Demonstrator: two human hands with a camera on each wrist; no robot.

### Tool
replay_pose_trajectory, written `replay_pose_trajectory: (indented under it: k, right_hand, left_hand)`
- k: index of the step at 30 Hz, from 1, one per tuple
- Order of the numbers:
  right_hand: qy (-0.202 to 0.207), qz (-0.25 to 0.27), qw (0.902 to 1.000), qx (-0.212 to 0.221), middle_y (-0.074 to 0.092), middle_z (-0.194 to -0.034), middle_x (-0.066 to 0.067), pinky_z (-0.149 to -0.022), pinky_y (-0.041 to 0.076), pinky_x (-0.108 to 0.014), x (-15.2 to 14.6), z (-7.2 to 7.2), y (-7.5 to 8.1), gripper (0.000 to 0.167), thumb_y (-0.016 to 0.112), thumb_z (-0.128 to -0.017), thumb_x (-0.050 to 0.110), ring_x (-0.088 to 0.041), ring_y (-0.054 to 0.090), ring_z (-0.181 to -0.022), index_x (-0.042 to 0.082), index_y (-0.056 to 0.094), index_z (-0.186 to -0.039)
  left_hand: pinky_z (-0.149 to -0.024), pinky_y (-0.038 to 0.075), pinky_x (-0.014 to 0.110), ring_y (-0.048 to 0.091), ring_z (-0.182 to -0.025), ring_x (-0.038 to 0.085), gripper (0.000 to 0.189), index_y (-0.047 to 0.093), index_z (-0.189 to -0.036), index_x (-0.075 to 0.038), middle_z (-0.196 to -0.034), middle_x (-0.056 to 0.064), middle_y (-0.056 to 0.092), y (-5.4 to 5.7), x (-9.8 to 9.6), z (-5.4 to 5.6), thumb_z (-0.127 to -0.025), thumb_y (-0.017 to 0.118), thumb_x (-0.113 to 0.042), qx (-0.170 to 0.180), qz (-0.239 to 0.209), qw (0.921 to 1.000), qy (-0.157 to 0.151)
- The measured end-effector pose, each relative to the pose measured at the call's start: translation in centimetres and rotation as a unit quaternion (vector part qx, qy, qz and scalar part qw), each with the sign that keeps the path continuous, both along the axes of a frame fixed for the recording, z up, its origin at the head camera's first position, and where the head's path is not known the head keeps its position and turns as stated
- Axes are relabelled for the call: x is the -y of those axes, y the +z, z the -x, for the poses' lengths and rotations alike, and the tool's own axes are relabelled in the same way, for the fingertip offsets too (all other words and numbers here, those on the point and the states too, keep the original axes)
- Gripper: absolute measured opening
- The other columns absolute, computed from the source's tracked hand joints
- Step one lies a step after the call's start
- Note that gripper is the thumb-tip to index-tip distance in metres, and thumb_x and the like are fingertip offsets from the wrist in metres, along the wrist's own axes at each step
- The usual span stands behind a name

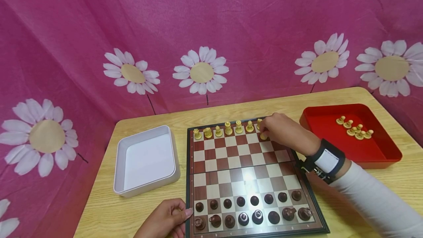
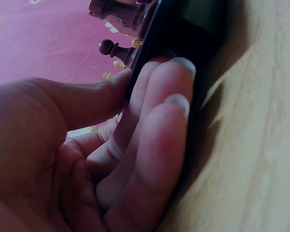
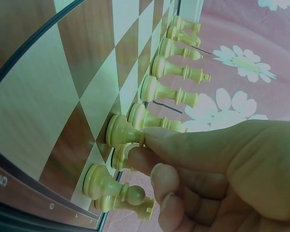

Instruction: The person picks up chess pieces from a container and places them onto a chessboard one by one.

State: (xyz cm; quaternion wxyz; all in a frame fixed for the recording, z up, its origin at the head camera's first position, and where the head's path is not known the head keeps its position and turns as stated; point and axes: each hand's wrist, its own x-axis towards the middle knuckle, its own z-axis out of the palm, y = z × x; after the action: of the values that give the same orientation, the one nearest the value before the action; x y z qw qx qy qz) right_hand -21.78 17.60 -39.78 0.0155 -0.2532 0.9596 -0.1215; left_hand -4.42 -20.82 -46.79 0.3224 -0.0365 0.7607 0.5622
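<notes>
Near the far right corner of the chessboard (image 1: 246, 160), my right hand (image 1: 285, 129) pinches a cream pawn (image 3: 120, 131) between thumb and index finger, its base close to a square. Another cream pawn (image 3: 104, 183) stands beside it, with a cream rook (image 3: 128, 207) behind. Along the far row stand several cream pieces, among them a tall king (image 1: 228, 128). At the near left edge, my left hand (image 1: 168, 217) grips the board, thumb at the rim and fingers (image 2: 162, 140) curled under it. Two rows of dark pieces, including a dark pawn (image 1: 199, 206), fill the near side.
A red tray (image 1: 350, 164) with several cream pawns (image 1: 359, 135) in it stands right of the board, beyond the right forearm. On the left is a white tray (image 1: 147, 161). A pink flowered cloth (image 1: 251, 47) hangs behind the wooden table (image 1: 99, 208).
</notes>
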Motion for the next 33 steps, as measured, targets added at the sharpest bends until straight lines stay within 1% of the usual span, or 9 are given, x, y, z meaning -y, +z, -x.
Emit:
replay_pose_trajectory:
  k: [10, 13, 18, 22, 24, 28, 30, 33]
  right_hand:
    - [-0.008, -0.001, 0.9998, 0.016, 0.075, -0.08, -0.004, -0.064, 0.056, -0.027, 0.1, -0.2, 0.1, 0.014, 0.087, -0.084, 0.011, -0.016, 0.057, -0.066, 0.008, 0.082, -0.096]
    - [-0.006, -0.001, 0.9999, 0.01, 0.074, -0.08, -0.004, -0.064, 0.056, -0.028, 0.1, -0.3, 0.2, 0.013, 0.086, -0.084, 0.01, -0.015, 0.057, -0.066, 0.007, 0.081, -0.096]
    - [-0.004, 0.006, 0.9999, -0.008, 0.077, -0.088, -0.008, -0.068, 0.059, -0.031, 0.0, -0.4, 0.4, 0.019, 0.087, -0.083, 0.01, -0.017, 0.061, -0.07, 0.006, 0.081, -0.101]
    - [-0.004, 0.014, 0.9999, -0.007, 0.077, -0.091, -0.007, -0.068, 0.058, -0.031, -0.4, -0.6, 1.2, 0.022, 0.088, -0.083, 0.013, -0.017, 0.062, -0.073, 0.007, 0.081, -0.103]
    - [-0.013, 0.02, 0.9997, 0.006, 0.077, -0.091, -0.006, -0.067, 0.057, -0.031, -0.8, -0.7, 1.7, 0.022, 0.087, -0.084, 0.015, -0.018, 0.062, -0.074, 0.007, 0.081, -0.103]
    - [-0.03, 0.026, 0.9991, 0.011, 0.078, -0.091, -0.007, -0.064, 0.056, -0.031, -2.1, -0.8, 2.9, 0.02, 0.082, -0.087, 0.013, -0.018, 0.06, -0.072, 0.005, 0.08, -0.106]
    - [-0.035, 0.024, 0.9991, 0.0, 0.078, -0.092, -0.008, -0.066, 0.058, -0.034, -3.0, -0.8, 3.4, 0.02, 0.082, -0.088, 0.012, -0.018, 0.061, -0.072, 0.004, 0.079, -0.107]
    - [-0.047, 0.024, 0.9985, -0.012, 0.079, -0.093, -0.012, -0.073, 0.061, -0.041, -4.5, -0.7, 4.0, 0.023, 0.082, -0.089, 0.015, -0.021, 0.066, -0.077, 0.002, 0.079, -0.108]
  left_hand:
    - [-0.05, 0.053, 0.021, 0.063, -0.053, 0.009, 0.031, 0.062, -0.09, -0.005, -0.061, 0.0, 0.066, -0.1, 0.0, -0.1, -0.099, 0.07, -0.033, 0.0, 0.0, 1.0, -0.001]
    - [-0.05, 0.053, 0.022, 0.063, -0.053, 0.009, 0.031, 0.062, -0.09, -0.004, -0.061, 0.0, 0.066, -0.1, -0.1, -0.1, -0.1, 0.07, -0.033, 0.002, 0.001, 1.0, -0.001]
    - [-0.05, 0.054, 0.022, 0.063, -0.053, 0.009, 0.031, 0.062, -0.09, -0.004, -0.061, 0.0, 0.066, 0.0, -0.1, -0.1, -0.1, 0.07, -0.032, -0.001, 0.001, 1.0, -0.002]
    - [-0.051, 0.054, 0.022, 0.064, -0.053, 0.009, 0.03, 0.062, -0.089, -0.004, -0.061, 0.0, 0.066, 0.0, -0.1, 0.0, -0.101, 0.069, -0.031, -0.003, 0.001, 1.0, -0.006]
    - [-0.05, 0.054, 0.022, 0.063, -0.053, 0.009, 0.029, 0.062, -0.089, -0.004, -0.061, 0.0, 0.065, -0.1, -0.2, 0.0, -0.101, 0.068, -0.03, -0.001, 0.002, 1.0, -0.005]
    - [-0.05, 0.053, 0.022, 0.063, -0.052, 0.01, 0.028, 0.062, -0.091, -0.003, -0.061, 0.0, 0.065, -0.2, -0.2, -0.1, -0.102, 0.067, -0.028, 0.002, 0.007, 1.0, -0.001]
    - [-0.049, 0.053, 0.022, 0.063, -0.052, 0.01, 0.027, 0.062, -0.091, -0.003, -0.061, 0.0, 0.065, -0.2, -0.2, -0.1, -0.102, 0.067, -0.028, 0.002, 0.005, 1.0, -0.001]
    - [-0.049, 0.053, 0.022, 0.063, -0.052, 0.008, 0.027, 0.062, -0.09, -0.003, -0.061, 0.0, 0.066, -0.3, -0.1, 0.0, -0.102, 0.066, -0.027, 0.001, -0.002, 1.0, -0.003]
